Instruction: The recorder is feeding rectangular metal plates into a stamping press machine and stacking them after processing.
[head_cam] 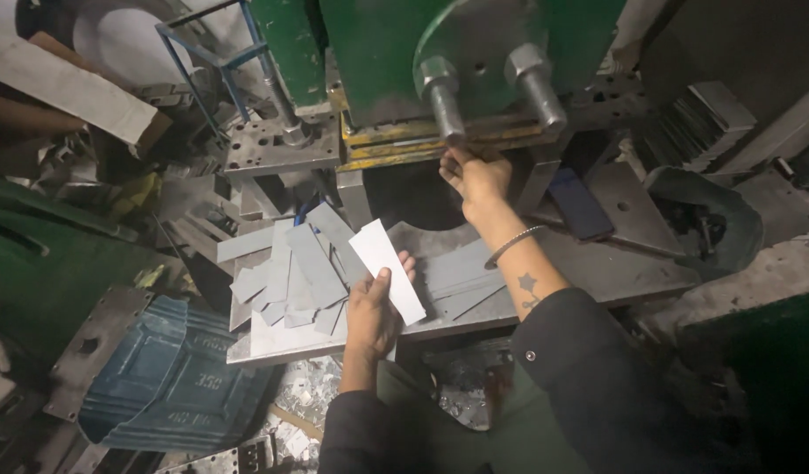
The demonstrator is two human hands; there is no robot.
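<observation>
hands working at a green press, one gripping a metal strip, one reaching under the die.

left hand (pixel 372 314) is pinching a pale metal strip (pixel 387 270) between thumb and fingers, holding it tilted above the tabletop (pixel 597 263), just right of a loose pile of grey strips (pixel 290 272). right hand (pixel 477 178), a bangle on its wrist, is reaching up to the yellow-edged die (pixel 396 140) of the green press (pixel 378 44), fingers curled; what it is gripping cannot be told.
</observation>
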